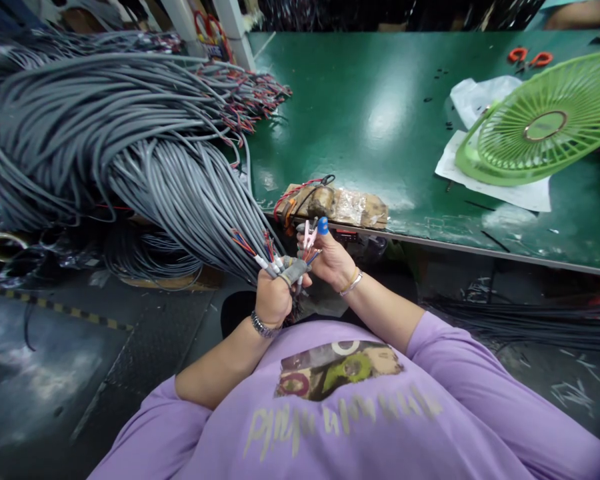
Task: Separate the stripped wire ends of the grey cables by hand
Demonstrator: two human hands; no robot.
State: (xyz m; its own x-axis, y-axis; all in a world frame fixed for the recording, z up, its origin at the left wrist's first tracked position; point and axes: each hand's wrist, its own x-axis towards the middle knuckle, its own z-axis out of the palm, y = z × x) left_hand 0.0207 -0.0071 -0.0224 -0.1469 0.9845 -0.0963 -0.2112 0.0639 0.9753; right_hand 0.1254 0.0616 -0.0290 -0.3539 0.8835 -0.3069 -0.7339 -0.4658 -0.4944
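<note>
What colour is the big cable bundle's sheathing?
Grey; the cable bundle shows best in the head view.

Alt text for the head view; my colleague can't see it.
Left hand grips cable ends with exposed colored wires; right hand holds a small pink object beside them. Beyond: large gray cable heap at left, green table with green fan at right.

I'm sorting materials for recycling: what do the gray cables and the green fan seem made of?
Gray cables: probably flexible plastic jackets, judging by their smooth, dull sheen and bends. Green fan: likely hard molded plastic, smooth finish, given its even color and thin, regular ribs.
</note>
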